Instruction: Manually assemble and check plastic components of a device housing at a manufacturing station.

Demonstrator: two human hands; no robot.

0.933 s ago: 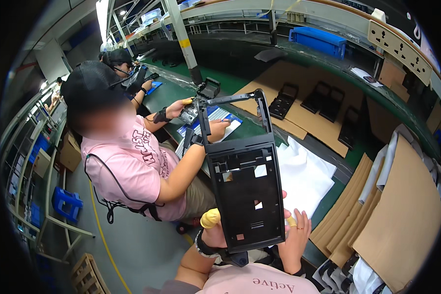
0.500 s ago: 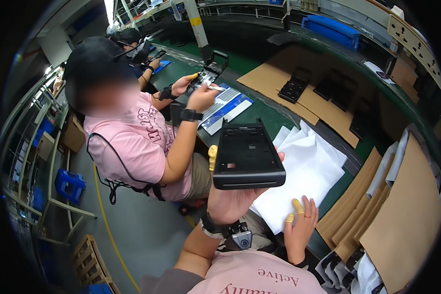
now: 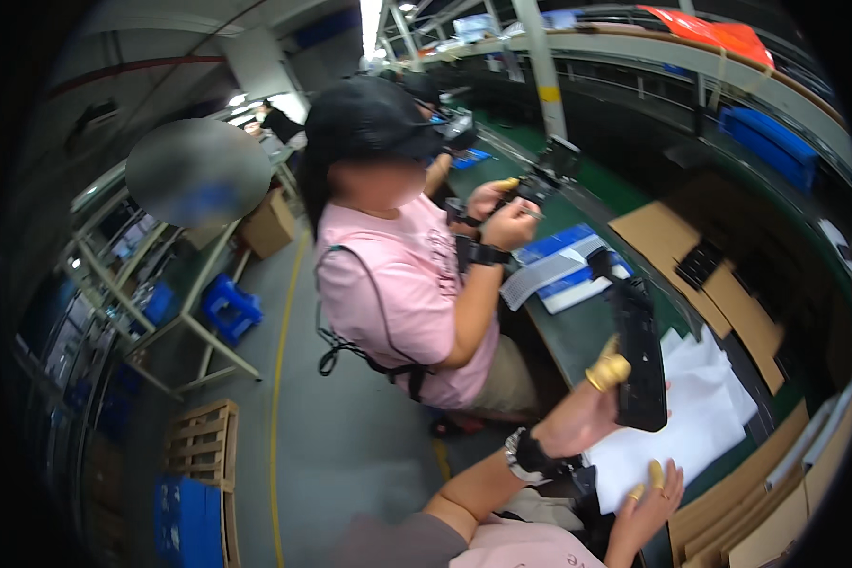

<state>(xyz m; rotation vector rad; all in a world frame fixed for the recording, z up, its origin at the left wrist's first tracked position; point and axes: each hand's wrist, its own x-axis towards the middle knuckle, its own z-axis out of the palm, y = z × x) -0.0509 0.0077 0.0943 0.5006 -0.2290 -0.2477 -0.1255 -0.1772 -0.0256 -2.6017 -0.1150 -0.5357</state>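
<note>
Green bench (image 3: 587, 327): one black panel (image 3: 639, 355) in left hand (image 3: 582, 417).

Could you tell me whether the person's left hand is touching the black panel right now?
Touching. The head view shows the left hand gripping the black panel's lower edge, its yellow-capped fingers pressed against the panel's side with no gap visible.

It was a factory assembly hall, shown by the long green-topped desk (image 3: 587, 327) running down a line of seated workers, flat brown cardboard sheets (image 3: 667, 237) stacked along it, blue plastic crates (image 3: 227, 305) under metal racks, a bare wooden pallet (image 3: 202, 445) and a yellow line (image 3: 284, 350) painted on the grey concrete floor.
</note>
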